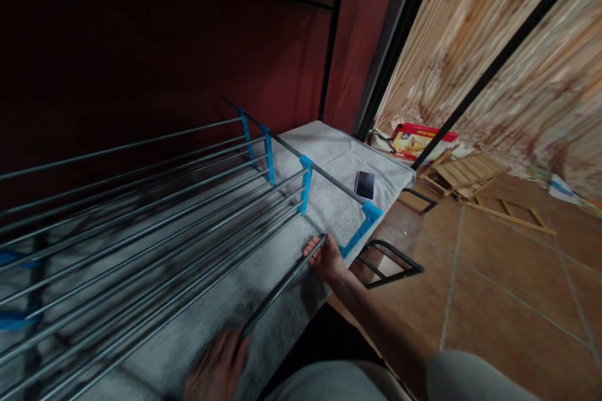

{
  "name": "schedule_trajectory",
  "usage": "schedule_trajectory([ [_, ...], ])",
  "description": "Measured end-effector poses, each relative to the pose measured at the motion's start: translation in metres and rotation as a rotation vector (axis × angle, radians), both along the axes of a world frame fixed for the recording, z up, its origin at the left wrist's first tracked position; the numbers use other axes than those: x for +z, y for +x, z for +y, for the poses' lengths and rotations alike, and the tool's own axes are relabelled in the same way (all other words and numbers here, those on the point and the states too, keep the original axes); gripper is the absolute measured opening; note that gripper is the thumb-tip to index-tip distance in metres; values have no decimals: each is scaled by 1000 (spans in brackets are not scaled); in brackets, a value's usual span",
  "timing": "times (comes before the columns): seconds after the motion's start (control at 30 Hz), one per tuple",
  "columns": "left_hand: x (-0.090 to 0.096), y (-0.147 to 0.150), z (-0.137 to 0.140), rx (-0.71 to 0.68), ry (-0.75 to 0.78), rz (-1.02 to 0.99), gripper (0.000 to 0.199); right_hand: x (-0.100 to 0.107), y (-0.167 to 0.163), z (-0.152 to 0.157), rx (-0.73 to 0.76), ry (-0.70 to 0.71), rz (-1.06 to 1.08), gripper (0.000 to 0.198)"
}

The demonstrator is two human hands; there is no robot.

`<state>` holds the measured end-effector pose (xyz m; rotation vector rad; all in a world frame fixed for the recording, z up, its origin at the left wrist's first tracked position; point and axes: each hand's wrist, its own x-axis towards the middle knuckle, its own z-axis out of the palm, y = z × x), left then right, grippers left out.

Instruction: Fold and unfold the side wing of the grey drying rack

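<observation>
A thin grey metal rod [277,291] slants between my two hands, apart from the rack's fixed bars. My right hand [327,257] grips its far end, palm turned up, fingers curled and thumb against the rod. The near end runs into my left hand [219,360], pinched between thumb and fingers. A metal shelf rack [188,200] of parallel bars lies alongside. Blue plastic brackets [306,185] join its bars to a crossbar. Closest to my right hand is the blue corner bracket [364,225].
Beneath the rack is a bed with a grey fuzzy cover [320,138], where a phone [365,185] lies. Black bed-frame posts [332,44] rise around it. A black metal ladder step [395,263] juts out at right. Wooden slatted pieces [465,172] and a red box [421,141] sit on the tiled floor.
</observation>
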<state>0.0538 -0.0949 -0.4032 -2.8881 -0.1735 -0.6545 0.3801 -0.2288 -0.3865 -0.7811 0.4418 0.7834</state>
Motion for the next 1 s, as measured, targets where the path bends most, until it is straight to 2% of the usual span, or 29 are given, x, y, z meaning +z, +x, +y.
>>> schedule_trajectory([
  [0.1,16,28,-15,59,-66,48,44,2,-9,2,13,-8,8,41],
  [0.17,21,37,-22,80,-102,61,44,3,-16,1,40,-19,-17,43],
  [0.3,23,39,-26,138,-216,51,39,6,-28,0,150,-15,-97,45],
  [0.5,17,39,-16,211,-431,181,41,0,-62,8,359,-12,-117,40],
  [0.57,10,38,-12,213,-447,181,41,-8,-77,14,410,-15,-148,40],
  [0.7,-5,38,-6,175,-442,177,38,-20,-91,21,396,-22,-230,45],
  [0.87,-11,39,-5,181,-446,215,40,-18,-88,18,412,-43,-287,49],
  [1.0,-13,37,-2,126,-379,187,38,-17,-88,19,420,-69,-307,49],
])
